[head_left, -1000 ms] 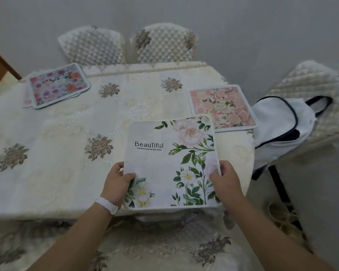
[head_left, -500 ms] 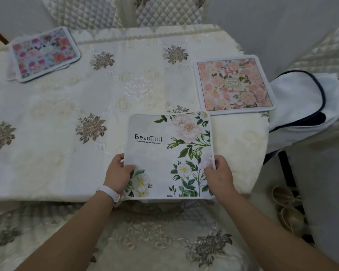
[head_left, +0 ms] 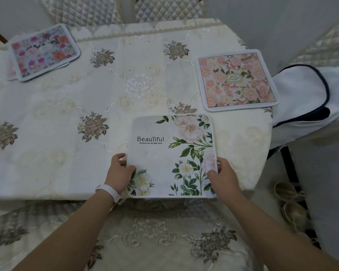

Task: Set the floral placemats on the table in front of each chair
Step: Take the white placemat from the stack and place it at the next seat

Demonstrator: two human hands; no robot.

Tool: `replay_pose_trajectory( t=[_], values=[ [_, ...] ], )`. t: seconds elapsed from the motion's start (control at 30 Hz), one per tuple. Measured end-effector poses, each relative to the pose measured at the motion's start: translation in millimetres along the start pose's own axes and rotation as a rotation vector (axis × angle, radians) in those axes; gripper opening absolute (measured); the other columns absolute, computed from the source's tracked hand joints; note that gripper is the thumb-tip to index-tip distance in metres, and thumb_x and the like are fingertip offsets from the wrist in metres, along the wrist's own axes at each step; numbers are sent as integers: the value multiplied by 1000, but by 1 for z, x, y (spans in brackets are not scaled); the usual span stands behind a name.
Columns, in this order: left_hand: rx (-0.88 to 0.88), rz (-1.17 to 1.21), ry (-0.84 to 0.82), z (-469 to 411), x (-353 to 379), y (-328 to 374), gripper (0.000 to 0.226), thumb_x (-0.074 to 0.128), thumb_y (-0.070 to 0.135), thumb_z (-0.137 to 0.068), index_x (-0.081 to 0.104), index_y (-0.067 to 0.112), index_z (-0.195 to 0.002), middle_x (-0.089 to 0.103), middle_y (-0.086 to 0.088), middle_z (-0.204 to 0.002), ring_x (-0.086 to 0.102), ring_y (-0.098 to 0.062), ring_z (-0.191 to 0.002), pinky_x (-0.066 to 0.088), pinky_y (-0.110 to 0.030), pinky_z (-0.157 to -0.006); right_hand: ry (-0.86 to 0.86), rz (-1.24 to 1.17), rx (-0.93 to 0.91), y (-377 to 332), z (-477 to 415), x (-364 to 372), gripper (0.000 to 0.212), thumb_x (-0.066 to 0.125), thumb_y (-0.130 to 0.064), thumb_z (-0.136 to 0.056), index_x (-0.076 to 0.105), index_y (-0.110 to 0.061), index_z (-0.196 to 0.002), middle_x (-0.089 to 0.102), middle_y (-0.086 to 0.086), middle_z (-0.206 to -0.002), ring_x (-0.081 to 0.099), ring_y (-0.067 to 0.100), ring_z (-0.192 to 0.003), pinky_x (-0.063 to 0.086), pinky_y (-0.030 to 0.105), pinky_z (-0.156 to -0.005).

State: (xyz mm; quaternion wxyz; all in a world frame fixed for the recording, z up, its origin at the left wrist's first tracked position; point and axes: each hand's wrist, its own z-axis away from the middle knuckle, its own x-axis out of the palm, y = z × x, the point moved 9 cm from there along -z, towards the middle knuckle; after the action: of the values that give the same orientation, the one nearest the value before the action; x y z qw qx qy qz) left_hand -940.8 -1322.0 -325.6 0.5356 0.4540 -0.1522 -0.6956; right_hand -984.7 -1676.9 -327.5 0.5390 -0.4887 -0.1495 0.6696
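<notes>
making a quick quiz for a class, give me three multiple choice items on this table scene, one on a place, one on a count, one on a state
1. Where does the pink placemat lie?
A. right side of the table
B. on a chair
C. on the floor

2. How many hands grip the white placemat?
A. none
B. one
C. two

3. How does the stack of placemats at far left stand?
A. held up in a hand
B. lying flat, untouched
C. rolled into a tube

Answers:
1 A, it lies flat near the right edge.
2 C, the left hand and right hand each hold a side.
3 B, no hand is near it.
</notes>
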Motion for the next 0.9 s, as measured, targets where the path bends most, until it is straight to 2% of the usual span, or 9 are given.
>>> replay_pose_trajectory(
  t=[0.07, 0.13, 0.2, 0.27, 0.33, 0.4, 0.5, 0.6, 0.9],
  values=[
    [49, -67, -3, 5, -2, 1, 51, 61, 9, -88, 36, 13, -132, 54, -6, -111, 58, -16, -87, 46, -30, -75, 37, 24, -28, 3, 3, -6, 37, 58, -11, -90, 51, -19, -125, 63, -5, -95, 63, 12, -75, 47, 25, -54],
    [90, -148, -6, 12, -3, -4, 54, 66, 10, -85, 39, 11, -132, 55, -7, -111, 59, -24, -96, 48, -33, -78, 77, 148, -104, 5, 4, -13, 41, 62, -14, -89, 51, -15, -128, 57, -3, -106, 60, 15, -92, 53, 31, -73],
    [166, -309, 14, 19, -5, -8, 60, 72, 15, -79, 44, 9, -132, 57, -8, -116, 57, -28, -107, 48, -37, -88, 74, 324, -224, 5, 4, -15, 46, 64, -20, -87, 52, -12, -130, 52, 3, -120, 48, 14, -105, 45, 34, -90],
    [275, -491, -4, 26, -2, -11, 67, 77, 27, -73, 49, 5, -130, 58, -11, -123, 55, -30, -113, 45, -41, -97, 8, 443, -335, 4, 7, -12, 51, 67, -26, -85, 52, -12, -132, 50, 6, -129, 43, 17, -112, 41, 37, -99],
    [342, -608, -51, 32, 5, -19, 80, 78, 40, -69, 45, 6, -135, 51, -13, -135, 47, -33, -124, 39, -46, -105, -68, 542, -386, 6, 11, -6, 63, 70, -36, -83, 49, -15, -138, 46, 7, -141, 40, 22, -127, 37, 42, -108],
    [373, -647, -62, 39, 8, -24, 88, 81, 41, -68, 41, 8, -140, 40, -14, -147, 35, -33, -135, 31, -47, -112, -139, 639, -407, 12, 15, 1, 78, 67, -50, -81, 39, -20, -147, 35, 6, -152, 30, 25, -139, 28, 43, -114],
    [411, -643, -63, 47, 12, -26, 93, 81, 45, -67, 39, 11, -142, 32, -13, -153, 26, -31, -141, 26, -45, -115, -207, 756, -416, 22, 19, 9, 92, 61, -66, -78, 23, -28, -153, 17, 3, -161, 15, 23, -147, 17, 42, -119],
    [455, -648, -60, 50, 13, -25, 96, 79, 50, -63, 40, 10, -142, 33, -15, -152, 28, -33, -141, 26, -45, -115, -234, 797, -408, 27, 20, 10, 98, 60, -71, -75, 16, -32, -154, 5, 0, -164, 4, 22, -149, 9, 41, -120],
    [467, -642, -32, 54, 14, -28, 92, 86, 37, -63, 43, 9, -139, 35, -14, -151, 32, -32, -138, 29, -45, -114, -220, 794, -412, 23, 23, 10, 96, 59, -65, -78, 13, -30, -154, 1, 1, -164, 1, 22, -149, 5, 42, -120]
  ],
)
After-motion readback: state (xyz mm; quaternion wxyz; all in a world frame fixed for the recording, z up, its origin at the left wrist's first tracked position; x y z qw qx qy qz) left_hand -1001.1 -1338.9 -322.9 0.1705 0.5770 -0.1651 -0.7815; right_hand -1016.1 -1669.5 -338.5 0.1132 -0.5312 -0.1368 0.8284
